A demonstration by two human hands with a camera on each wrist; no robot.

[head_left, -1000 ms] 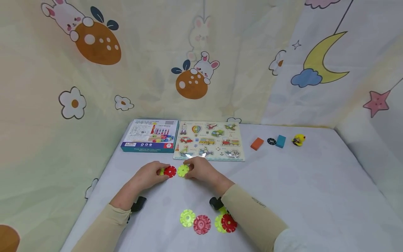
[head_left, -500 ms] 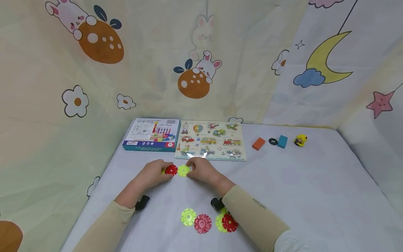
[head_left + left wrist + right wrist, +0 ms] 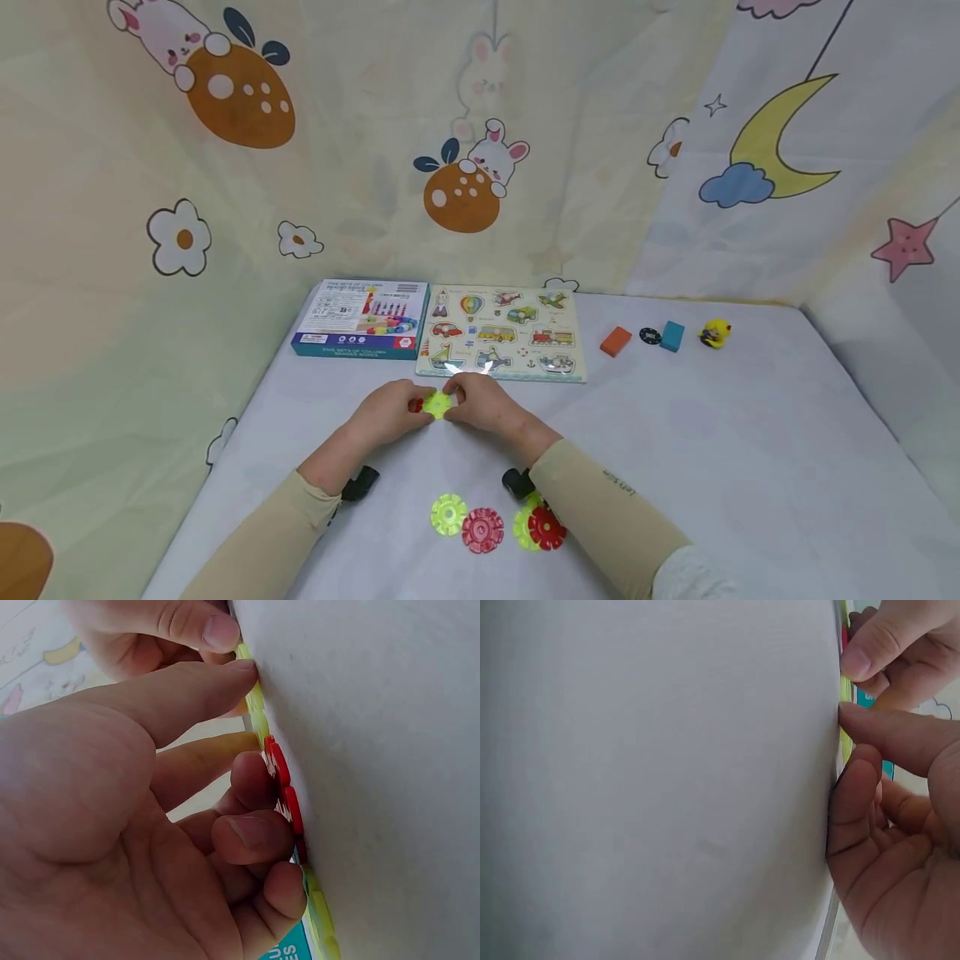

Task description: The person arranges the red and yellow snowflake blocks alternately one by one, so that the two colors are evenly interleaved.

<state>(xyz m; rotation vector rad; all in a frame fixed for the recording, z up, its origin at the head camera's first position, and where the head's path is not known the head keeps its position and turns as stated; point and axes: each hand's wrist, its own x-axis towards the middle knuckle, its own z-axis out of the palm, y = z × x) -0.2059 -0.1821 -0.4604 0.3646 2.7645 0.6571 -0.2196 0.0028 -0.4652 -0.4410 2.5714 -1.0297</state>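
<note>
A yellow-green snowflake building disc point(image 3: 437, 405) lies flat on the table between both hands. My left hand point(image 3: 390, 411) pinches its left side with thumb and forefinger; the other fingers curl above a red disc point(image 3: 286, 780), mostly covered in the head view. Beyond that, a second yellow-green disc point(image 3: 319, 911) shows in the left wrist view. From the right, my right hand point(image 3: 483, 404) pinches the middle disc's edge. Nearer the body lie a yellow-green disc point(image 3: 448, 515) and a pinkish-red disc point(image 3: 483, 531), with another red disc point(image 3: 547, 528) overlapping a yellow-green one by the right sleeve.
Behind the hands stand a flat toy box point(image 3: 360, 319) and a picture puzzle board point(image 3: 502, 335). Farther right are an orange block point(image 3: 616, 342), a black round chip point(image 3: 650, 336), a blue block point(image 3: 672, 336) and a yellow toy figure point(image 3: 715, 333). A printed cloth hangs behind the table.
My left hand has slid right, from around the red disc to the middle yellow-green disc, now covering most of the red one. The right hand has stayed almost in place.
</note>
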